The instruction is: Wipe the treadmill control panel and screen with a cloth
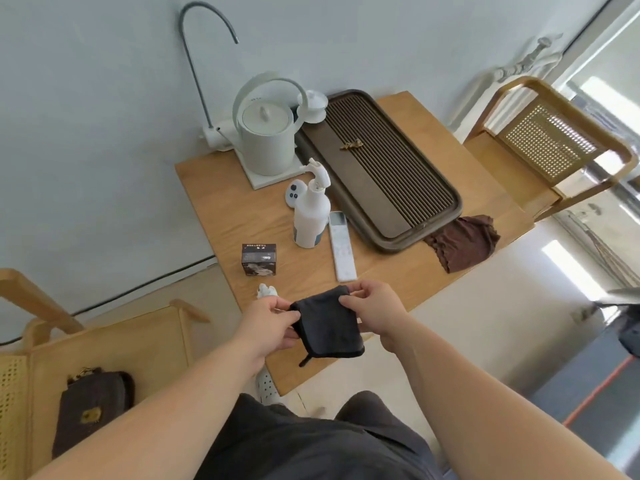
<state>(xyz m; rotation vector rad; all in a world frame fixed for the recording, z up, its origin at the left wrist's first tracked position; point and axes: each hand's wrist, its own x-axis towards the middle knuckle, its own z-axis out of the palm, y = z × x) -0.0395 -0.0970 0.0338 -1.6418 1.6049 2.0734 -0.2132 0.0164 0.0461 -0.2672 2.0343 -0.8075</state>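
Observation:
A dark grey folded cloth (330, 325) hangs between my two hands above the near edge of a wooden table (242, 209). My left hand (272, 325) pinches its left edge. My right hand (374, 311) pinches its upper right corner. A small loop dangles from the cloth's lower corner. A white spray bottle (310, 213) stands upright on the table beyond the cloth. No treadmill panel or screen shows in this view; only a dark object at the far right edge is partly visible.
On the table are a white kettle (266, 133), a dark slatted tea tray (381, 171), a white remote (341, 249), a small black box (259, 259) and a brown cloth (464, 242). Wooden chairs stand left (104, 344) and right (550, 133); a brown bag (91, 407) lies on the left one.

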